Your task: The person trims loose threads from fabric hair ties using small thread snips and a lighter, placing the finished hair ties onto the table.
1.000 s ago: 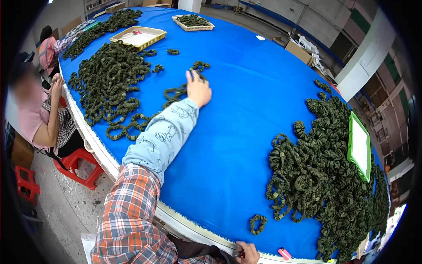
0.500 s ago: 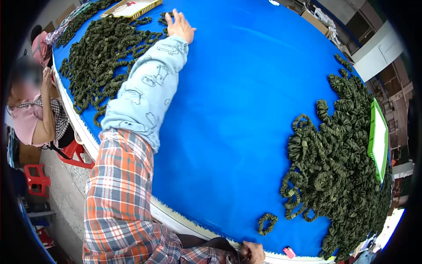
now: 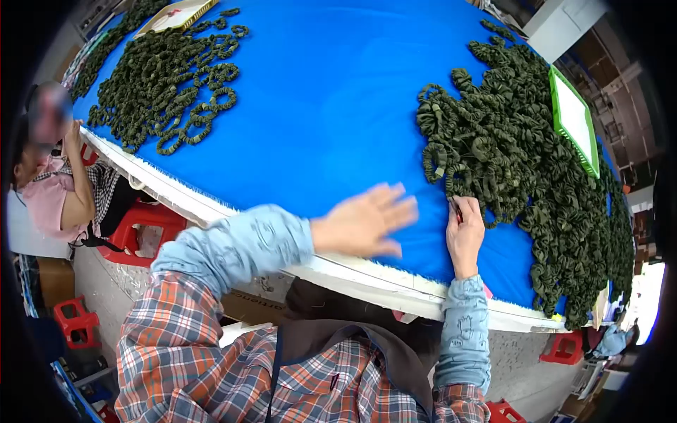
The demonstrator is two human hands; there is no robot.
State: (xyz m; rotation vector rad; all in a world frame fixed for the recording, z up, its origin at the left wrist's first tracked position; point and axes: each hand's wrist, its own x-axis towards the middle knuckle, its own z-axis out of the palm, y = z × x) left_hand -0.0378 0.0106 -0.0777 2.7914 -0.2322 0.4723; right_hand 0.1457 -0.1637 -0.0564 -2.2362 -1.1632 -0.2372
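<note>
Dark green fabric scrunchies lie in a large heap (image 3: 508,134) on the right side of the blue cloth. My right hand (image 3: 465,236) is at the heap's near left edge, thumb and fingers pinched on a dark green scrunchie (image 3: 452,200), mostly hidden by the fingers. Left of it, my left hand (image 3: 367,222) hovers over the blue cloth (image 3: 310,120) near the table's front edge. Its fingers are spread, slightly blurred, and hold nothing. A second heap of scrunchies (image 3: 162,84) is spread out at the far left.
A green-rimmed tray (image 3: 575,123) rests on the right heap, and a yellow tray (image 3: 176,15) stands behind the left one. A person (image 3: 60,183) sits at the table's left side. Red stools (image 3: 144,233) stand on the floor. A small pink object (image 3: 487,290) shows beside my right sleeve.
My left hand has come back from the far left heap to the near edge. My right hand has moved from the table edge up to the right heap. The view has shifted.
</note>
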